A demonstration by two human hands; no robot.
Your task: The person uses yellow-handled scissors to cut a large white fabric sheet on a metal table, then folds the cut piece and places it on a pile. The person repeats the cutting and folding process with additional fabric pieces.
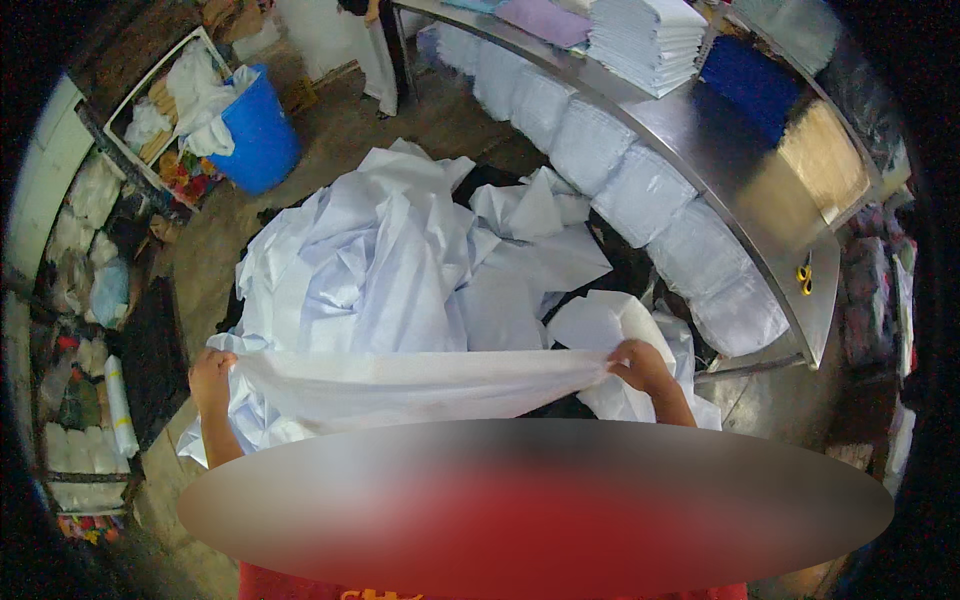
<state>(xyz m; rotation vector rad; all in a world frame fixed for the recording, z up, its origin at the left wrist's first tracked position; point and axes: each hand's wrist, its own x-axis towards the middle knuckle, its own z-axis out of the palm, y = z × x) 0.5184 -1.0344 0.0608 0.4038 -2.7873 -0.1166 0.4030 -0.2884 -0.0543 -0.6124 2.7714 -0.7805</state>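
A length of white fabric (410,385) is stretched from side to side in front of me. My left hand (212,372) is closed on its left end, and my right hand (640,366) pinches its right end. Between the hands the upper edge runs nearly straight, while the lower part hangs in soft folds. Just beyond it lies a large crumpled heap of white fabric (370,250), resting on black material (625,265) that shows around its edges. A blurred patch hides everything close to my body.
On the right, a metal table (730,150) carries folded white cloth stacks (645,40) and yellow-handled scissors (804,278). Packed white bundles (665,200) line up beneath its edge. A blue bin (258,135) stands far left, near shelves of bags (95,270). Another person's legs (375,60) show at the back.
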